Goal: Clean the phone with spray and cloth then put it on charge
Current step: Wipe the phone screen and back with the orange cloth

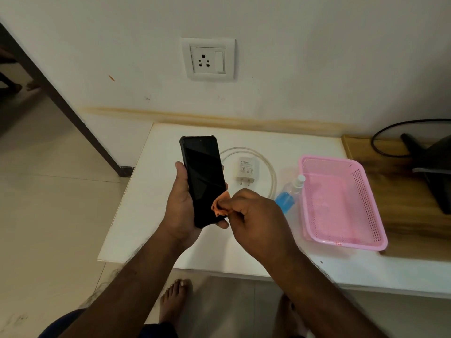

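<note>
We hold the phone (203, 179) in our left hand (181, 208), above the white tabletop (151, 203), with its dark screen facing up toward us and its top end pointing away toward the wall. The left hand's fingers wrap round the phone's edges, the thumb along its left side and fingertips showing at its right and lower edge. Our right hand (256, 220) is curled into a loose fist and pinches a small orange cloth (220, 206), bunched between thumb and fingers and pressed against the lower right part of the screen.

On the tabletop behind the phone lies a white charger plug (246, 170), prongs pointing toward us, with its white cable (273, 176) looped around it. Just right of the cable, the spray bottle (290, 191) with blue liquid lies tilted, its white nozzle resting against the rim of a pink perforated basket (341, 203). The basket sits at the right end of the white tabletop, beside a wooden surface. On the wall above, a white socket (208, 59) with a switch is mounted.
</note>
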A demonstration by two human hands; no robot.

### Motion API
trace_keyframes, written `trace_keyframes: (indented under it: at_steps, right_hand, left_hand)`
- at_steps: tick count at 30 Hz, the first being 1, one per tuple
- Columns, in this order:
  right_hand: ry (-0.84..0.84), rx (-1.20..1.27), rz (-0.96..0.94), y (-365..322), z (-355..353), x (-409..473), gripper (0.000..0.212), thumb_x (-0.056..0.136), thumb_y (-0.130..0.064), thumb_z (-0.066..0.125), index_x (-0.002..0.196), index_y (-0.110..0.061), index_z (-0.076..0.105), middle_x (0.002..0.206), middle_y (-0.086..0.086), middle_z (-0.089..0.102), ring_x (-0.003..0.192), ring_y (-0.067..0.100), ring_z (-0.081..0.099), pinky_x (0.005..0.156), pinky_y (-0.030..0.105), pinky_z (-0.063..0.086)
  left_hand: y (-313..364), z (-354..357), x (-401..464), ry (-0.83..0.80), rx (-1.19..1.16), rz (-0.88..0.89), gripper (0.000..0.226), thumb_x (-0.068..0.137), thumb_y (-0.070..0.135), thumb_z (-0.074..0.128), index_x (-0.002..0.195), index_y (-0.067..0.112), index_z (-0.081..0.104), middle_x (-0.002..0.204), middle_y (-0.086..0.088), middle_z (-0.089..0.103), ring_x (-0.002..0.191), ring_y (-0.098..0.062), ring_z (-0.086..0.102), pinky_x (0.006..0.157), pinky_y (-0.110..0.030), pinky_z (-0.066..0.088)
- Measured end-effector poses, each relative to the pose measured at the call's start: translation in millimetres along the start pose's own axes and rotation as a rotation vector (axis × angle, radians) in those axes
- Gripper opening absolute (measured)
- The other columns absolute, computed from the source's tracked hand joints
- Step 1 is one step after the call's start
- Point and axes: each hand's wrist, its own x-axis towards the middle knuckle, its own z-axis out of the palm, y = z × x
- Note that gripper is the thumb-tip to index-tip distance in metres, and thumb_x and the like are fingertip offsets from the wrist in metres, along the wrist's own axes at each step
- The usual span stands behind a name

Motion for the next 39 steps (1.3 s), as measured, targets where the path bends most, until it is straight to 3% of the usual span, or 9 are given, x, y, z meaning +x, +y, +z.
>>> trace_keyframes:
  at_steps: [5, 11, 18, 24, 28, 31, 34, 37, 39]
  right_hand:
    - [-0.001, 0.055, -0.007, -3.5, 4.2, -3.2, 0.022, 0.093, -0.024, 0.063, 0.112, -0.021, 0.073, 0.106, -0.002, 0.069, 0.096, 0.012, 0.064, 0.09, 0.023, 0.053]
    - [-0.007, 0.117, -0.033, -10.0, 9.7, -7.1, 0.026, 0.092, -0.02, 0.064, 0.116, -0.024, 0.072, 0.112, -0.006, 0.069, 0.099, 0.01, 0.064, 0.093, 0.018, 0.05]
    - [0.034, 0.208, -0.043, -20.1, 19.1, -12.8, 0.026, 0.094, -0.027, 0.062, 0.118, -0.024, 0.071, 0.108, -0.006, 0.067, 0.093, 0.006, 0.062, 0.088, 0.02, 0.053]
    - [0.259, 0.223, -0.067, -17.9, 18.3, -11.2, 0.024, 0.095, -0.022, 0.059, 0.117, -0.022, 0.07, 0.108, -0.008, 0.065, 0.097, 0.004, 0.062, 0.086, 0.017, 0.053]
    - [0.411, 0.197, -0.064, -13.7, 10.2, -4.1, 0.022, 0.097, -0.024, 0.056, 0.113, -0.019, 0.07, 0.107, -0.005, 0.066, 0.097, 0.004, 0.063, 0.09, 0.013, 0.049]
    - [0.47, 0.184, -0.085, -9.0, 2.5, 0.0, 0.023, 0.095, -0.015, 0.06, 0.116, -0.014, 0.069, 0.109, 0.0, 0.066, 0.099, 0.005, 0.061, 0.091, 0.007, 0.043]
    - [0.523, 0.18, -0.081, -4.0, -8.0, 3.7, 0.024, 0.094, -0.012, 0.061, 0.116, -0.012, 0.069, 0.11, 0.001, 0.066, 0.1, 0.005, 0.061, 0.088, 0.008, 0.045]
    - [0.564, 0.157, -0.066, -0.8, -15.7, 6.7, 0.025, 0.094, -0.015, 0.058, 0.117, -0.012, 0.069, 0.111, 0.001, 0.066, 0.099, 0.008, 0.062, 0.087, 0.011, 0.048]
    - [0.582, 0.135, -0.053, 1.9, -18.7, 8.5, 0.025, 0.094, -0.016, 0.058, 0.117, -0.013, 0.069, 0.11, 0.001, 0.066, 0.097, 0.009, 0.062, 0.084, 0.009, 0.047]
  left_hand:
    - [0.3, 3.2, 2.6, 0.101, -0.093, 0.006, 0.08, 0.088, 0.079, 0.022, 0.11, 0.026, 0.077, 0.102, -0.01, 0.075, 0.087, -0.025, 0.073, 0.074, -0.04, 0.059]
    - [-2.1, 8.1, 0.6, 0.1, -0.067, -0.009, 0.09, 0.088, 0.077, 0.022, 0.138, 0.008, 0.053, 0.104, -0.021, 0.067, 0.082, -0.028, 0.068, 0.069, -0.034, 0.058]
    - [-2.3, 10.3, -2.5, 0.129, -0.057, -0.002, 0.091, 0.09, 0.074, 0.025, 0.143, 0.003, 0.046, 0.106, -0.024, 0.063, 0.093, -0.032, 0.063, 0.092, -0.044, 0.047]
    - [-12.3, 16.1, -5.1, 0.072, 0.056, -0.07, 0.072, 0.087, 0.071, 0.032, 0.115, 0.021, 0.075, 0.111, -0.008, 0.075, 0.106, -0.023, 0.07, 0.084, -0.033, 0.059]
    - [-19.2, 25.4, -8.4, 0.006, 0.165, -0.159, 0.064, 0.088, 0.066, 0.025, 0.098, 0.034, 0.079, 0.096, 0.0, 0.079, 0.092, -0.016, 0.076, 0.067, -0.026, 0.06]
    - [-15.6, 30.1, -12.6, 0.015, 0.237, -0.189, 0.067, 0.089, 0.067, 0.021, 0.121, 0.03, 0.066, 0.113, -0.009, 0.076, 0.111, -0.031, 0.069, 0.087, -0.043, 0.059]
    - [-20.5, 30.2, -13.1, -0.043, 0.401, -0.226, 0.075, 0.09, 0.07, 0.013, 0.149, 0.033, 0.041, 0.145, -0.029, 0.048, 0.131, -0.055, 0.045, 0.105, -0.068, 0.038]
    - [-19.7, 29.2, -13.2, -0.073, 0.402, -0.253, 0.075, 0.093, 0.066, 0.01, 0.144, 0.026, 0.048, 0.125, -0.022, 0.065, 0.102, -0.038, 0.067, 0.077, -0.049, 0.058]
    - [-16.5, 30.2, -14.9, -0.122, 0.402, -0.263, 0.076, 0.091, 0.067, 0.013, 0.133, 0.021, 0.056, 0.103, -0.017, 0.071, 0.079, -0.026, 0.07, 0.056, -0.037, 0.057]
